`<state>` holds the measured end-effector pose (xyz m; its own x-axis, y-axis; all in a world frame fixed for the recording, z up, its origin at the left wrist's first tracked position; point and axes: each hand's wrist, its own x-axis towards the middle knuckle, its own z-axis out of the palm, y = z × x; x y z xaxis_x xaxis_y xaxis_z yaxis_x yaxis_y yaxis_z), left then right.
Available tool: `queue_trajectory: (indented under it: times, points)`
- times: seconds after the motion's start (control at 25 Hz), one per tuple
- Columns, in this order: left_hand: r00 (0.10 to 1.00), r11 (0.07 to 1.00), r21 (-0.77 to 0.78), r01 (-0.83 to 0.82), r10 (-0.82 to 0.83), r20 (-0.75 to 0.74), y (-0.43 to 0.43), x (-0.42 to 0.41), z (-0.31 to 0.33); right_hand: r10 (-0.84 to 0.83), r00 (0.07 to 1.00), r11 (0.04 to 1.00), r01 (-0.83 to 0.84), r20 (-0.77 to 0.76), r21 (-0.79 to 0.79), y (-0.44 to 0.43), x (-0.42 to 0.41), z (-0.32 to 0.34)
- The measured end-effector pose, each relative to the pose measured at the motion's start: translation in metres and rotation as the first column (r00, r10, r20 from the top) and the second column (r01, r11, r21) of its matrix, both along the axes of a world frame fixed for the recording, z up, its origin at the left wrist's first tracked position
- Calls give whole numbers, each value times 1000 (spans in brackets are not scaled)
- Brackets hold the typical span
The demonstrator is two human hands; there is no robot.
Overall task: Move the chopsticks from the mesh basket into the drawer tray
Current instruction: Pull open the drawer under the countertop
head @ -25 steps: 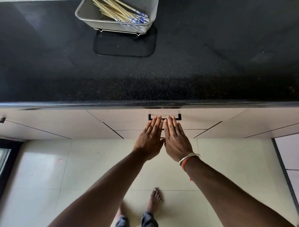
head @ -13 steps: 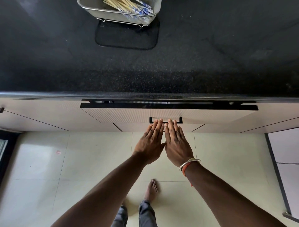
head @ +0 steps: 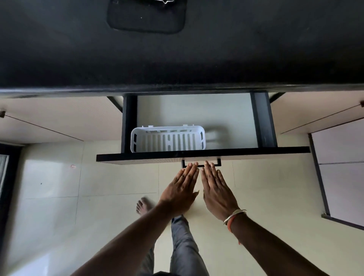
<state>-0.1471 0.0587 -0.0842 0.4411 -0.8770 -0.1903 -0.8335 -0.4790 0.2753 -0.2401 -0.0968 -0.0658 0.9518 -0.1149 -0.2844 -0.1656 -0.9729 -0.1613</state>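
The drawer (head: pixel 232 118) stands pulled out under the black countertop (head: pixel 256 49). A white slotted plastic tray (head: pixel 167 129) lies in its front left part with nothing in it. My left hand (head: pixel 181 189) and my right hand (head: pixel 216 189) lie side by side, palms down, with their fingertips hooked on the black drawer handle (head: pixel 218 162). Of the mesh basket only a wire foot (head: pixel 166 1) shows at the top edge. The chopsticks are out of view.
A black mat (head: pixel 146 17) lies on the countertop under the basket. Closed cabinet fronts flank the drawer, and a cabinet door (head: pixel 342 177) stands at the right. Below are the pale tiled floor, my bare foot (head: pixel 142 206) and my trouser leg.
The drawer has slid from closed to wide open, with both hands on its handle. The white tray has come into sight. The basket and chopsticks have passed out of view at the top.
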Motion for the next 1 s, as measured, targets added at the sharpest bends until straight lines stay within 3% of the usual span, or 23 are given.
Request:
queue_trajectory:
  times: [0.44,0.84,1.0]
  points:
    - [998,996,62,58,-56,-39,37,-61,17,-78,997,997,78,7,-28,40,-68,2]
    - [991,988,106,115,-107,-82,42,-39,41,-16,1000,1000,16,12,5,38,-68,29]
    - [982,983,-83,163,-170,-83,50,-10,101,95,983,995,-99,155,15,45,-59,69]
